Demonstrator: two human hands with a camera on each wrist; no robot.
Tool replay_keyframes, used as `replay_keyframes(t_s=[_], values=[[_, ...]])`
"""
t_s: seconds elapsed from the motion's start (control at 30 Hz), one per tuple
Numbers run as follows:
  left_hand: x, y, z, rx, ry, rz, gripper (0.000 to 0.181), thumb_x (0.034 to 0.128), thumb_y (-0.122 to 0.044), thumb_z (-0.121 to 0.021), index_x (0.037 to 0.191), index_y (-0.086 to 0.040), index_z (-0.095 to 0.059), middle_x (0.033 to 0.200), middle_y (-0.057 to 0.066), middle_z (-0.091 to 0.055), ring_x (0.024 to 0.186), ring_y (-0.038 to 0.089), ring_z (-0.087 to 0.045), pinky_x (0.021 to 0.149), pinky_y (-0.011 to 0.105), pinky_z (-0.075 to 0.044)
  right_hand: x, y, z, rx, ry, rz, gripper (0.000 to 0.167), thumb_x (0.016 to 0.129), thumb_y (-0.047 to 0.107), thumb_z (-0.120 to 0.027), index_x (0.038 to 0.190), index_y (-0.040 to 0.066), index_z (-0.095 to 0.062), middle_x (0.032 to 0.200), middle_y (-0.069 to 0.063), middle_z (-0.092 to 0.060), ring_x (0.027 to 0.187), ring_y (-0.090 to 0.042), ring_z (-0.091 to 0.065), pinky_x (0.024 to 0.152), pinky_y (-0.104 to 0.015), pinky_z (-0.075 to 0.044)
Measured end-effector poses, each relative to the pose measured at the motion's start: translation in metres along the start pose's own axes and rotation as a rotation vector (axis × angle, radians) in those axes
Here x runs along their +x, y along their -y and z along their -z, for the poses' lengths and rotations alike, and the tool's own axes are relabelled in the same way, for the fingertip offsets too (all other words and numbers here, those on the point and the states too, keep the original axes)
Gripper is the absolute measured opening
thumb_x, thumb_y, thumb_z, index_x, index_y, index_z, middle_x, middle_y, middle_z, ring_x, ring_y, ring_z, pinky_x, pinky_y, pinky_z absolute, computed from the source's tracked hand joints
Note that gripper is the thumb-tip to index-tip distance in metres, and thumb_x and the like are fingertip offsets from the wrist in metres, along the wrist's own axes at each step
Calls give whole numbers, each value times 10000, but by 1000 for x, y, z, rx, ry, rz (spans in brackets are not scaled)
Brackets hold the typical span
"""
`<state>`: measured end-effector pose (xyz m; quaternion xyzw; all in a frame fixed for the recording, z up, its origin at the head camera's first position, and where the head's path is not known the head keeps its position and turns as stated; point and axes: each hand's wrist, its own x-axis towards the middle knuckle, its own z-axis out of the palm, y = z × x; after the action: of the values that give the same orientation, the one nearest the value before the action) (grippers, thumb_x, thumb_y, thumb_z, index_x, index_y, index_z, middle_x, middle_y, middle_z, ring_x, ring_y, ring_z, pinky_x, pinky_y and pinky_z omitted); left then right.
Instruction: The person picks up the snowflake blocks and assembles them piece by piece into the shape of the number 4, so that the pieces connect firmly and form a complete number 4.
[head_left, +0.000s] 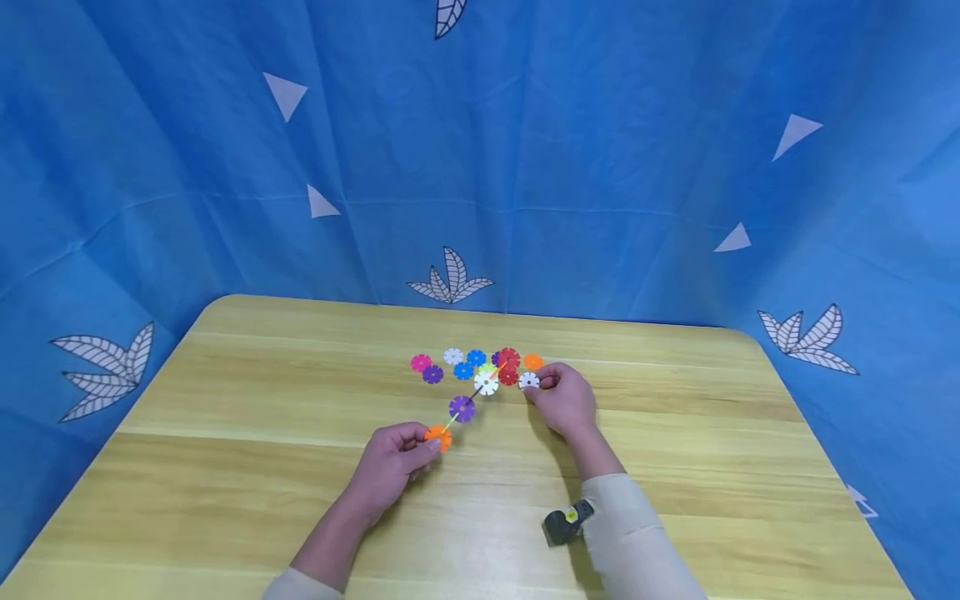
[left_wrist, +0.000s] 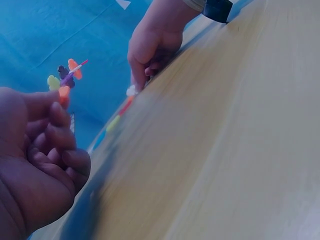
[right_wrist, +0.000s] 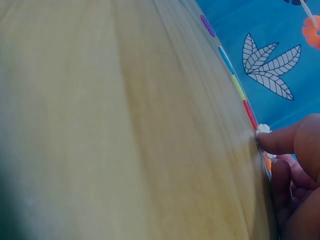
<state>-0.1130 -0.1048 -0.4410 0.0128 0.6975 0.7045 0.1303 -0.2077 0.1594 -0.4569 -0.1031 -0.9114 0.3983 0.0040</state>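
My left hand (head_left: pixel 393 465) pinches an orange notched plastic disc (head_left: pixel 433 434) between thumb and fingers. That disc ends a chain of interlocked discs slanting up and away; a purple disc (head_left: pixel 462 409) and a white disc (head_left: pixel 486 383) face the head camera, with others edge-on between them. In the left wrist view the chain is raised off the table, dark purple disc (left_wrist: pixel 65 75) included. At the right side of the loose discs, my right hand (head_left: pixel 566 402) pinches another white disc (head_left: pixel 529 380) at the tabletop; its thumb (right_wrist: pixel 280 141) shows in the right wrist view.
Loose discs lie around the chain's far end: pink (head_left: pixel 421 362), purple (head_left: pixel 432 374), pale white (head_left: pixel 453 356), blue (head_left: pixel 476 357), orange (head_left: pixel 533 362) and several others. A black wrist device (head_left: pixel 567 522) sits by the right sleeve. Blue patterned cloth (head_left: pixel 480 150) hangs behind the wooden table (head_left: pixel 225 467).
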Motion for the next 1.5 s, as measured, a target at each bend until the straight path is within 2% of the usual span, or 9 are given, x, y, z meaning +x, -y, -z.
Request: replay_keyframes(t_s=[0.3, 0.47, 0.73, 0.97, 1.1, 1.2, 1.33, 1.5], values=[[-3, 0, 11, -7, -94, 3, 91, 917, -22, -674, 891, 63, -655, 707, 70, -549, 618, 158, -467, 543, 228, -414, -3, -2, 4, 85, 3, 7, 182, 854, 156, -786, 957, 66, -667, 899, -64, -635, 812, -235, -575, 740, -373, -459], [-6, -1, 15, -21, -116, -3, 98, 915, 0, -666, 887, 91, -640, 680, 73, -522, 602, 156, -451, 539, 224, -396, -5, -3, 5, 112, 7, 5, 178, 865, 154, -782, 960, 60, -664, 917, -76, -642, 820, -240, -573, 744, -368, -475], [-7, 1, 19, -42, -120, 13, 124, 924, 0, -647, 891, 116, -618, 661, 61, -509, 586, 143, -442, 537, 220, -389, -12, -2, 8, 121, 25, 30, 140, 874, 152, -789, 900, 80, -672, 851, -56, -624, 773, -230, -539, 686, -343, -456], [-8, 1, 17, -62, -117, 19, 125, 918, 4, -652, 885, 119, -615, 656, 55, -507, 582, 136, -442, 530, 220, -390, -22, -2, 9, 147, 53, 79, 136, 877, 174, -794, 880, 98, -681, 835, -34, -638, 773, -217, -559, 703, -349, -475], [-8, 1, 15, -61, -110, 9, 132, 922, -4, -653, 878, 115, -614, 650, 57, -506, 575, 133, -437, 527, 220, -388, -32, -1, 9, 197, 70, 115, 115, 866, 129, -798, 881, 94, -689, 845, -32, -653, 782, -215, -579, 700, -339, -495], [-8, 2, 14, -61, -98, 2, 142, 926, -11, -653, 873, 114, -612, 652, 65, -510, 577, 138, -438, 533, 220, -394, -41, 0, 9, 250, 91, 128, 107, 862, 91, -794, 877, 86, -688, 831, -42, -656, 753, -216, -586, 646, -316, -511], [-8, 2, 12, -60, -95, 9, 128, 920, -4, -658, 881, 111, -620, 668, 71, -523, 588, 141, -445, 541, 216, -403, -52, 4, 10, 304, 116, 139, 111, 857, 63, -791, 860, 80, -682, 780, -53, -652, 685, -213, -596, 559, -292, -520], [-7, 2, 10, -62, -106, 25, 103, 901, 11, -675, 881, 101, -629, 694, 66, -543, 608, 137, -463, 547, 210, -417, -65, 13, 10, 347, 138, 157, 119, 844, 51, -798, 848, 78, -681, 753, -51, -654, 669, -236, -614, 541, -309, -540]])
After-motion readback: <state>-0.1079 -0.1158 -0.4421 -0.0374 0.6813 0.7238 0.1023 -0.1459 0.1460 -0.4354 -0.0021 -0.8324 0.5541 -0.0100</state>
